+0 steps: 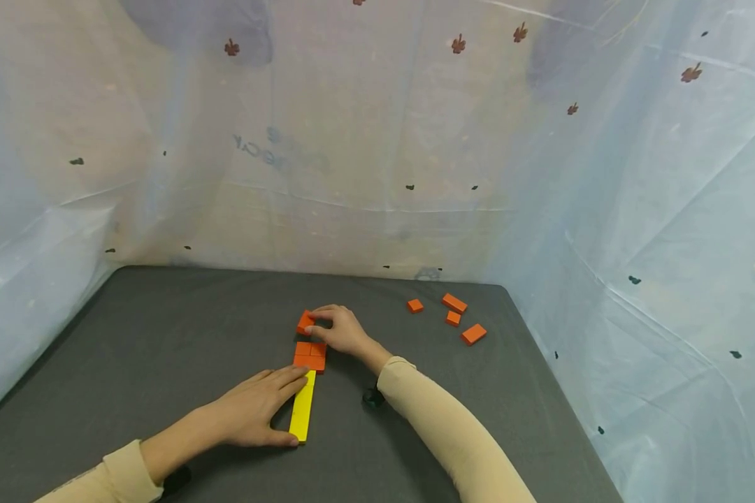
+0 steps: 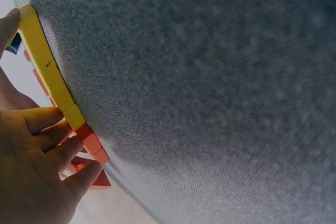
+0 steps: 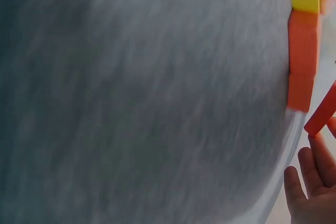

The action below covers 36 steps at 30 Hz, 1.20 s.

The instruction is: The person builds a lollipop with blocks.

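Observation:
A long yellow strip of blocks (image 1: 301,416) lies on the dark table, its far end against a small cluster of orange blocks (image 1: 310,357). My left hand (image 1: 252,410) rests along the strip's left side, thumb at its near end and straight fingers by its far end. In the left wrist view, those fingertips touch the yellow strip (image 2: 47,64) and the orange blocks (image 2: 90,142). Just beyond the cluster, my right hand (image 1: 342,330) pinches an orange block (image 1: 304,323) between thumb and fingers. The right wrist view shows this block (image 3: 321,115) tilted, apart from the row.
Several loose orange blocks (image 1: 474,334) lie toward the back right of the table (image 1: 214,328). Translucent plastic sheeting (image 1: 327,161) hangs behind the table and along its sides.

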### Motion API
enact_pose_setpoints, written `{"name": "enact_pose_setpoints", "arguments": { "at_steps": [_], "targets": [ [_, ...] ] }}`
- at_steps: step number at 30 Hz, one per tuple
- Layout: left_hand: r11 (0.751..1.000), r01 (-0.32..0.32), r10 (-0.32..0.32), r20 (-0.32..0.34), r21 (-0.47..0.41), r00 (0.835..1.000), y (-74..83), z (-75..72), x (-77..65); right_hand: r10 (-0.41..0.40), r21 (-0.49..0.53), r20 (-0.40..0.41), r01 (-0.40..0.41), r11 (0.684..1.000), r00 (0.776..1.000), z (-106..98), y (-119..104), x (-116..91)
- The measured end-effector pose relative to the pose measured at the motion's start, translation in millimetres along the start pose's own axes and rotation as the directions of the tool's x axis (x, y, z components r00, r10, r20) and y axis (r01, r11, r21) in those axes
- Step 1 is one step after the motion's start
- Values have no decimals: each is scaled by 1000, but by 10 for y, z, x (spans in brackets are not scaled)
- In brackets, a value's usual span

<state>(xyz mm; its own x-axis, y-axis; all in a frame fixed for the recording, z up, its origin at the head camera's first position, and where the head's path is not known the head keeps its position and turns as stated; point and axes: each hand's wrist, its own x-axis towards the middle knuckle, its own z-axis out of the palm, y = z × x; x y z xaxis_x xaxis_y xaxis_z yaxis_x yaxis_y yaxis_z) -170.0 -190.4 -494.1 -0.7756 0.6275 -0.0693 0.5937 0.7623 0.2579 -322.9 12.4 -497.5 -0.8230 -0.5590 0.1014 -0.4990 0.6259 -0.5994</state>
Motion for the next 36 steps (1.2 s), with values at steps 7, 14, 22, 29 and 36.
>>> {"name": "enact_pose_setpoints", "arguments": {
  "at_steps": [7, 14, 22, 29, 36],
  "targets": [
    [1000, 0, 0, -6, -4, 1000, -9, 15, -10, -10, 19, 45, 9, 1000, 999, 97, -128, 12],
    [1000, 1, -1, 6, -2, 1000, -27, 18, 2, -41, -32, 90, 44, 999, 995, 170, -225, 41],
    [1000, -16, 16, 8, -15, 1000, -28, 12, -6, -21, -84, 116, 31, 996, 993, 232, -237, 41],
    [1000, -9, 9, 5, -18, 1000, -25, 15, -9, 5, -36, 55, -3, 999, 998, 246, -216, 77],
    [1000, -30, 30, -13, -9, 999, -18, -3, -23, 16, -82, 57, -11, 997, 998, 259, -238, 102]
  ]
}}
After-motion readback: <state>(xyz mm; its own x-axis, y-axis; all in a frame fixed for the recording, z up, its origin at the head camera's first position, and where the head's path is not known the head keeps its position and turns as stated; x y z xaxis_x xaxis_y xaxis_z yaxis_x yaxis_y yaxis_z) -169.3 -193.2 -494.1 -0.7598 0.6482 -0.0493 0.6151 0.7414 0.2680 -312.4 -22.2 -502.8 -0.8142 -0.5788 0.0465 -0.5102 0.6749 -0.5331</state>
